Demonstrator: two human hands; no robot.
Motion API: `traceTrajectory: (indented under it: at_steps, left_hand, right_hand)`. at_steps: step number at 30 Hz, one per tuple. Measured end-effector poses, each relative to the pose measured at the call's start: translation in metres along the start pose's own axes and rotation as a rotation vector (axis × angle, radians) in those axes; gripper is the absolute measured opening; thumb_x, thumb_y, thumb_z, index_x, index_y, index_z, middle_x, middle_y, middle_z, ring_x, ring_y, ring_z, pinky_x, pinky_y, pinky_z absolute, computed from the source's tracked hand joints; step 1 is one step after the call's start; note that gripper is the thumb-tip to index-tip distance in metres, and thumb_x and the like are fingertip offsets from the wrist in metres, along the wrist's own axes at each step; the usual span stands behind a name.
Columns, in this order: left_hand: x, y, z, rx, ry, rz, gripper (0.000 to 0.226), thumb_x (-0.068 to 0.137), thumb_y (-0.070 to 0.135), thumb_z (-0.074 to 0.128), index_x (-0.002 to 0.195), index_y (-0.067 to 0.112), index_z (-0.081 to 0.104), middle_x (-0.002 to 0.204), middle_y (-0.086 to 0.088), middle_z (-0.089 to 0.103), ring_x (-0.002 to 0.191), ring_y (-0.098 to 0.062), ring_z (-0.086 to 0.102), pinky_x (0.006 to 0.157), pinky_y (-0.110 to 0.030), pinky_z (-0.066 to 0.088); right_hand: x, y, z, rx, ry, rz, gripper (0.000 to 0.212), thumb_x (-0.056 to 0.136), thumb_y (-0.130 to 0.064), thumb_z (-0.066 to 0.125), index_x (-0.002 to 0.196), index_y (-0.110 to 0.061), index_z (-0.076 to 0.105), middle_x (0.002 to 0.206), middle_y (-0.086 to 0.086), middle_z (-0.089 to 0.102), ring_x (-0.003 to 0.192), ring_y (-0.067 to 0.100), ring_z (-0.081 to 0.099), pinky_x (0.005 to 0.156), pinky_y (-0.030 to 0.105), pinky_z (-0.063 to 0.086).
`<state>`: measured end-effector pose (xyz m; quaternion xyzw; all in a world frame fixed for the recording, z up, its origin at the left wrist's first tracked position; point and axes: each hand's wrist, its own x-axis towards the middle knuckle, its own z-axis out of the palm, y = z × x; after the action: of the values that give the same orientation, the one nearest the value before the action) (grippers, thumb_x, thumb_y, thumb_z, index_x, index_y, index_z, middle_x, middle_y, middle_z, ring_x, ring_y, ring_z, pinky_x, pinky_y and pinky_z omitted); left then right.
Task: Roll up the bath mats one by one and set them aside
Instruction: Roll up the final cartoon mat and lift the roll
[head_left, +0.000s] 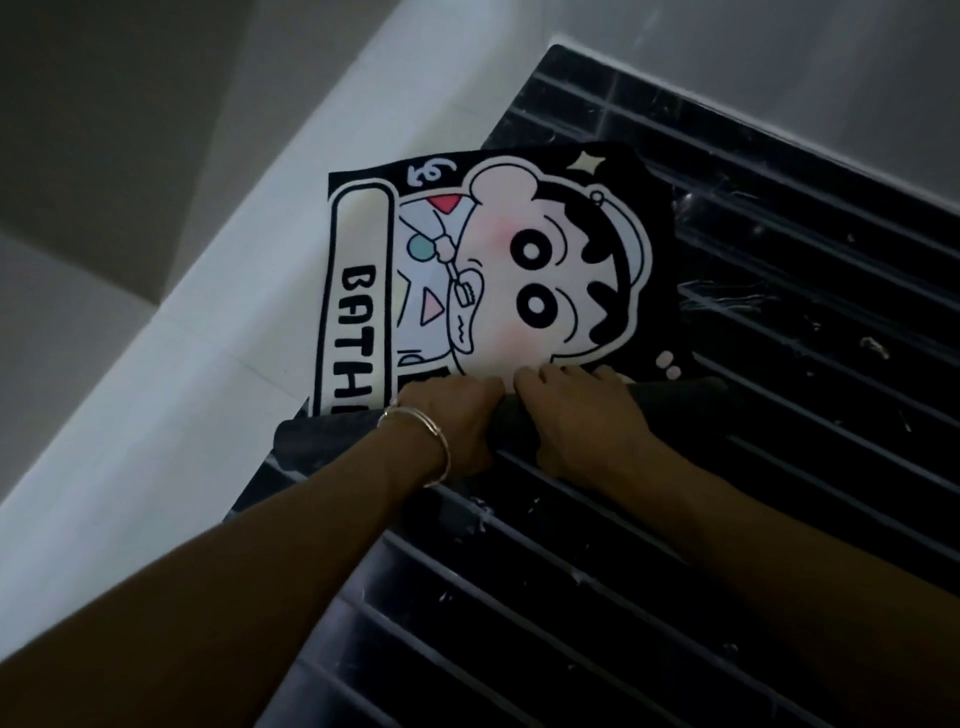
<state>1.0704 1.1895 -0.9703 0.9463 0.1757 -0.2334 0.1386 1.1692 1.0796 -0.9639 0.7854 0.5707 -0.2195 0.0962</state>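
Item one, the largest: a black glossy floor surface with raised parallel ribs (779, 467), marked with white scuffs, running across the right and lower part of the view. Item two: a pale grey smooth ledge (182, 338) bordering it on the left. Item three, the task's thing: a black fabric bath mat printed with a white cartoon figure and the lettering "BATH" (493, 249), lying flat on the ribbed surface with its left edge lapping onto the ledge; its near end is turned over into a short dark roll (691, 405), so rolling looks only just begun. Item four: the left hand (447, 421) and the right hand (582, 415), side by side and nearly touching at the middle of the roll, fingers curled over its top and gripping it. Item five: a thin silver metal bangle (436, 441) on the left wrist. Handling note, as a judgement: the mat appears light, soft and limp, liable to roll crooked or slacken at the unheld ends; a grip spread wider along the roll, with even forward pressure, seems advisable.
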Motion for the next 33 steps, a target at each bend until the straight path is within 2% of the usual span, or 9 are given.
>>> traceTrajectory:
  at_steps: [5, 10, 13, 15, 19, 22, 24, 29, 33]
  left_hand:
    - [-0.012, 0.008, 0.013, 0.174, 0.125, 0.029, 0.044, 0.083, 0.037, 0.059, 0.119, 0.019, 0.041, 0.113, -0.002, 0.054, 0.103, -0.024, 0.056, 0.07, -0.031, 0.039]
    - [-0.01, 0.005, 0.01, 0.072, 0.081, -0.019, 0.039, 0.084, 0.042, 0.06, 0.111, 0.018, 0.046, 0.107, -0.002, 0.059, 0.096, -0.023, 0.06, 0.071, -0.032, 0.044]
    - [-0.015, 0.006, 0.015, 0.14, 0.164, 0.032, 0.047, 0.081, 0.041, 0.061, 0.118, 0.019, 0.042, 0.111, -0.002, 0.055, 0.1, -0.023, 0.057, 0.077, -0.034, 0.045]
    - [-0.016, 0.006, 0.017, 0.118, 0.116, 0.019, 0.046, 0.081, 0.04, 0.063, 0.117, 0.019, 0.043, 0.11, -0.003, 0.057, 0.099, -0.023, 0.058, 0.076, -0.033, 0.046]
    - [-0.014, 0.0, 0.008, 0.003, 0.064, -0.032, 0.04, 0.081, 0.046, 0.062, 0.11, 0.021, 0.048, 0.106, 0.0, 0.061, 0.096, -0.021, 0.061, 0.077, -0.034, 0.048]
    - [-0.018, 0.004, 0.012, 0.141, 0.155, 0.015, 0.048, 0.083, 0.044, 0.059, 0.121, 0.022, 0.04, 0.112, 0.0, 0.055, 0.101, -0.021, 0.057, 0.074, -0.031, 0.041]
    - [-0.018, 0.006, 0.014, 0.168, 0.13, 0.02, 0.047, 0.085, 0.041, 0.058, 0.122, 0.02, 0.039, 0.113, -0.001, 0.055, 0.101, -0.022, 0.057, 0.07, -0.03, 0.036]
    - [-0.017, 0.001, 0.005, 0.092, 0.151, -0.063, 0.045, 0.083, 0.047, 0.06, 0.114, 0.02, 0.043, 0.108, -0.001, 0.057, 0.095, -0.022, 0.059, 0.068, -0.031, 0.037]
    - [-0.019, 0.007, 0.016, 0.152, 0.154, -0.009, 0.059, 0.083, 0.045, 0.06, 0.129, 0.021, 0.033, 0.116, -0.002, 0.051, 0.103, -0.023, 0.054, 0.075, -0.036, 0.044]
  right_hand:
    - [0.009, 0.007, -0.006, 0.188, -0.252, -0.028, 0.037, 0.08, -0.029, 0.068, 0.098, -0.02, 0.037, 0.109, 0.006, 0.057, 0.089, 0.024, 0.054, 0.072, 0.032, 0.041]
    - [-0.006, -0.001, 0.004, 0.043, 0.057, -0.022, 0.041, 0.084, -0.035, 0.061, 0.114, -0.015, 0.041, 0.114, 0.006, 0.051, 0.106, 0.026, 0.05, 0.08, 0.035, 0.033]
    - [0.003, 0.005, -0.005, 0.175, -0.184, -0.006, 0.036, 0.08, -0.03, 0.068, 0.1, -0.018, 0.039, 0.1, 0.006, 0.052, 0.086, 0.023, 0.052, 0.069, 0.03, 0.036]
    - [0.006, 0.003, -0.006, 0.187, -0.258, -0.011, 0.041, 0.076, -0.031, 0.071, 0.101, -0.019, 0.04, 0.103, 0.005, 0.053, 0.088, 0.022, 0.052, 0.073, 0.032, 0.042]
    - [-0.001, -0.006, 0.008, 0.036, 0.042, -0.027, 0.045, 0.083, -0.037, 0.064, 0.116, -0.018, 0.041, 0.114, 0.004, 0.052, 0.105, 0.026, 0.051, 0.088, 0.037, 0.037]
    - [0.007, 0.0, -0.002, 0.149, -0.176, -0.006, 0.043, 0.08, -0.035, 0.068, 0.111, -0.017, 0.043, 0.109, 0.004, 0.056, 0.092, 0.024, 0.055, 0.075, 0.033, 0.04]
    - [0.009, 0.0, -0.006, 0.179, -0.278, -0.012, 0.044, 0.078, -0.032, 0.07, 0.11, -0.017, 0.043, 0.109, 0.005, 0.056, 0.091, 0.023, 0.054, 0.076, 0.034, 0.043]
    - [-0.006, -0.008, 0.002, 0.056, 0.074, 0.017, 0.045, 0.085, -0.039, 0.058, 0.12, -0.018, 0.04, 0.12, 0.006, 0.05, 0.111, 0.027, 0.048, 0.093, 0.04, 0.034]
    - [0.007, 0.0, -0.011, 0.123, -0.199, -0.047, 0.038, 0.083, -0.033, 0.064, 0.108, -0.018, 0.041, 0.112, 0.006, 0.055, 0.095, 0.025, 0.054, 0.078, 0.036, 0.042]
